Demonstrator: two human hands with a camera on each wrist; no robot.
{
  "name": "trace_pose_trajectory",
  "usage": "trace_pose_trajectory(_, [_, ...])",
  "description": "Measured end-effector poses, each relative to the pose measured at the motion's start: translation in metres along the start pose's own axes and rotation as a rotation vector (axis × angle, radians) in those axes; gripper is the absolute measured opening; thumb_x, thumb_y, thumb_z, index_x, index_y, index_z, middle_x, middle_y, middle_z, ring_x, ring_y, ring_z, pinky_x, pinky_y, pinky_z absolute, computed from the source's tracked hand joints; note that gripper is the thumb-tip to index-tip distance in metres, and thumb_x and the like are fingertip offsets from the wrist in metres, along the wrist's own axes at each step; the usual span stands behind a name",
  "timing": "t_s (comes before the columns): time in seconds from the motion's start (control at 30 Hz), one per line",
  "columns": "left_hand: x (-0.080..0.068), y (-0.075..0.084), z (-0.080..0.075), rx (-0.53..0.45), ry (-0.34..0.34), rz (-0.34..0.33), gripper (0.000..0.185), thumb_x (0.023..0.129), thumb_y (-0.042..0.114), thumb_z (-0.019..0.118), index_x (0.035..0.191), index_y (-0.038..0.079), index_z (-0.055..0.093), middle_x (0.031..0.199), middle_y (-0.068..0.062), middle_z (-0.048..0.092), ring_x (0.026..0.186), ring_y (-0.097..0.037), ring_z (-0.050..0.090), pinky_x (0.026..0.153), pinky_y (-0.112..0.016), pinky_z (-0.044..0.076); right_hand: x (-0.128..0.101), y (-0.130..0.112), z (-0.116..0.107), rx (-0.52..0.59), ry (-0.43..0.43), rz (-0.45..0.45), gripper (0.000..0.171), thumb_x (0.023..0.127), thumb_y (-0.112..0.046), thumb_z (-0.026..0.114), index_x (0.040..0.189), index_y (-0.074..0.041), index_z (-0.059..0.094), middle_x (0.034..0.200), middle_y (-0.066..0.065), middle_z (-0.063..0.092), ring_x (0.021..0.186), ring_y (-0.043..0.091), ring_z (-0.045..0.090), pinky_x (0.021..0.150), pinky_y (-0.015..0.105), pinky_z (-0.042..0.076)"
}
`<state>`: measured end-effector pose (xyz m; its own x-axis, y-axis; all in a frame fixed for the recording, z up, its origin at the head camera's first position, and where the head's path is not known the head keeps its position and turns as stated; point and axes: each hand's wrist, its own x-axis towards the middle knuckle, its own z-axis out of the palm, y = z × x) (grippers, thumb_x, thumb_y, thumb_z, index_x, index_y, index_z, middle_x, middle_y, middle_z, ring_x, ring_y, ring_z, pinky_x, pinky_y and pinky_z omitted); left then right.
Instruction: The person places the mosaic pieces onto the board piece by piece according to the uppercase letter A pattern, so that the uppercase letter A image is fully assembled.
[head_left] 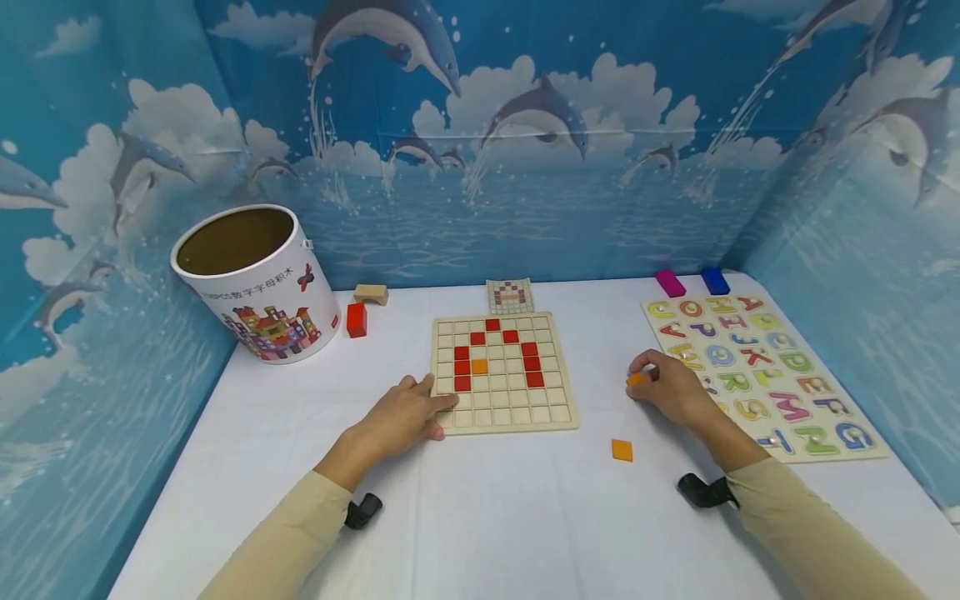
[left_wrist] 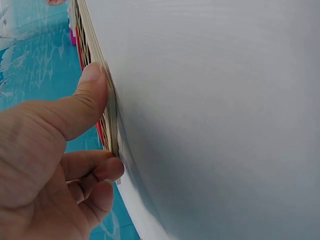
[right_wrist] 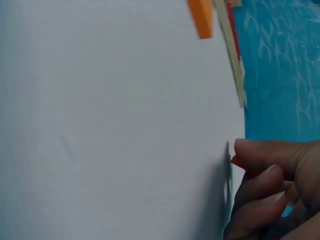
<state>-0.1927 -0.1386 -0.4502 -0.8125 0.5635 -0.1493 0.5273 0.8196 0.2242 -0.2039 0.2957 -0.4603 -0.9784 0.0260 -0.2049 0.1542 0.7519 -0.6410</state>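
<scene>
A wooden grid board (head_left: pixel 517 417) bears red square tiles (head_left: pixel 531 363) in an arch shape and one orange tile (head_left: pixel 479 367) inside its left side. My left hand (head_left: pixel 401 417) holds the board's near left corner; in the left wrist view its thumb (left_wrist: pixel 92 85) lies against the board's edge, other fingers bent. To the right of the board, my right hand (head_left: pixel 675 390) pinches another orange tile (head_left: pixel 637 379) just above the tablecloth. Only a corner of that held tile (right_wrist: pixel 236 161) shows in the right wrist view. A loose orange tile (head_left: pixel 622 450) lies nearer me.
Behind the board lies a small pattern card (head_left: pixel 525 287). On the left stand a white bucket (head_left: pixel 318 308), a red block (head_left: pixel 356 320) and a wooden arch block (head_left: pixel 371 293). An alphabet puzzle board (head_left: pixel 813 425) lies right, with magenta (head_left: pixel 670 283) and blue blocks (head_left: pixel 716 281) behind.
</scene>
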Motion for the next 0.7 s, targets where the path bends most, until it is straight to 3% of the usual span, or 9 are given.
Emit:
trace_pose_trajectory(0.27, [-0.001, 0.001, 0.001, -0.001, 0.005, 0.010, 0.064, 0.086, 0.037, 0.080, 0.146, 0.026, 0.059, 0.155, -0.025, 0.044, 0.117, -0.031, 0.051, 0.098, -0.043, 0.045, 0.010, -0.003, -0.010, 0.187, -0.006, -0.019, 0.045, 0.095, -0.029, 0.075, 0.127, -0.006, 0.053, 0.088, 0.009, 0.052, 0.066, 0.022, 0.051, 0.056, 0.028, 0.043])
trace_pose_trajectory(0.5, [-0.001, 0.000, 0.000, 0.013, 0.012, 0.016, 0.065, 0.085, 0.038, 0.080, 0.146, 0.026, 0.059, 0.154, -0.025, 0.045, 0.117, -0.031, 0.052, 0.098, -0.043, 0.045, 0.015, -0.008, -0.011, 0.268, -0.009, -0.038, 0.054, 0.093, -0.032, 0.077, 0.132, -0.005, 0.051, 0.094, 0.010, 0.051, 0.062, 0.019, 0.049, 0.055, 0.030, 0.042])
trace_pose_trajectory(0.7, [-0.001, -0.001, 0.000, 0.004, 0.007, 0.003, 0.065, 0.085, 0.037, 0.080, 0.146, 0.026, 0.059, 0.154, -0.025, 0.044, 0.118, -0.031, 0.052, 0.099, -0.043, 0.045, 0.024, -0.022, -0.007, 0.365, -0.071, -0.036, 0.052, 0.092, -0.025, 0.078, 0.132, -0.004, 0.052, 0.092, 0.006, 0.054, 0.063, 0.017, 0.049, 0.059, 0.030, 0.043])
